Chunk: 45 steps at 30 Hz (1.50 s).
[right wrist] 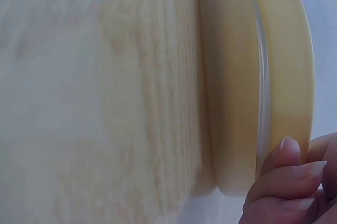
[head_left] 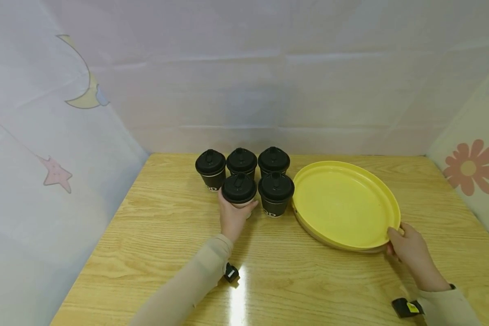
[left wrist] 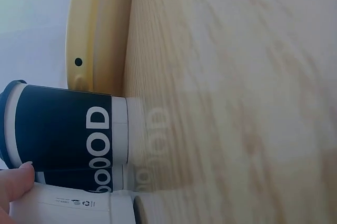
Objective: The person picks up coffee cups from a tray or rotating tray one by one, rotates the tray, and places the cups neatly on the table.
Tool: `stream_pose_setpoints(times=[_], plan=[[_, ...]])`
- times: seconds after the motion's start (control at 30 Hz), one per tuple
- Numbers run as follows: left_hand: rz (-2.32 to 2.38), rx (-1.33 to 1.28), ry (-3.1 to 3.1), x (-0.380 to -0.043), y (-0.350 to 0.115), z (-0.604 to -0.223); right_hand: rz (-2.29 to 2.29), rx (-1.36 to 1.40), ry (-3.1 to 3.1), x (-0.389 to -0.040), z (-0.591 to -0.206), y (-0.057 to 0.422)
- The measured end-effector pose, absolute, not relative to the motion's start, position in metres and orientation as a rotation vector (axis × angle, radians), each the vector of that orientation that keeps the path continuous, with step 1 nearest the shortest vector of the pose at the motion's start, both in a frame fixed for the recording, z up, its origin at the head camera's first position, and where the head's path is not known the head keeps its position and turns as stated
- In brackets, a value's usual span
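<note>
My left hand (head_left: 233, 217) grips a lidded paper coffee cup (head_left: 239, 188) at the front left of a cluster. In the left wrist view, the thumb (left wrist: 18, 184) presses on the cup's white side (left wrist: 68, 205). Just right of it stands another coffee cup (head_left: 275, 194) with a black sleeve and black lid. Behind are a left cup (head_left: 210, 170), a middle cup (head_left: 241, 160) and a right cup (head_left: 273, 160). On the right, my right hand (head_left: 411, 249) pinches the near right rim of a round yellow tray (head_left: 346, 203); its fingers (right wrist: 284, 182) curl at the edge.
Everything stands on a wood-grain table (head_left: 309, 285). A pale cloth backdrop (head_left: 261, 90) rises behind and at both sides. Black wrist devices (head_left: 407, 308) hang by the sleeves. The tray's left side sits close to the front right cup.
</note>
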<state>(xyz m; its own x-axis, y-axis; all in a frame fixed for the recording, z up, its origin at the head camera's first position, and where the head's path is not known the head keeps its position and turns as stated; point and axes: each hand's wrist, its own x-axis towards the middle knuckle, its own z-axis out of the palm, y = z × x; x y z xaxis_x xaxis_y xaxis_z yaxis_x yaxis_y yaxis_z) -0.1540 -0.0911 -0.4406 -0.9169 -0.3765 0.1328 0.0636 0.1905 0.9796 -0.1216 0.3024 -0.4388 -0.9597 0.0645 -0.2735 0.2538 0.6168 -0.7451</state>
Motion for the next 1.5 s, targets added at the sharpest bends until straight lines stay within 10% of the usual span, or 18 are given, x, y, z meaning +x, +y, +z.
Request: stream_pose_setpoints(times=[1.07, 1.5], plan=[[-2.016, -0.261, -2.476, -0.161, -0.153, -0.443, -1.263, 0.240, 2.637, -0.122, -0.439, 0.303], [-1.995, 0.013, -2.418, -0.159, -0.142, -0.441, -1.253, 0.266, 2.638, -0.122, -0.439, 0.302]])
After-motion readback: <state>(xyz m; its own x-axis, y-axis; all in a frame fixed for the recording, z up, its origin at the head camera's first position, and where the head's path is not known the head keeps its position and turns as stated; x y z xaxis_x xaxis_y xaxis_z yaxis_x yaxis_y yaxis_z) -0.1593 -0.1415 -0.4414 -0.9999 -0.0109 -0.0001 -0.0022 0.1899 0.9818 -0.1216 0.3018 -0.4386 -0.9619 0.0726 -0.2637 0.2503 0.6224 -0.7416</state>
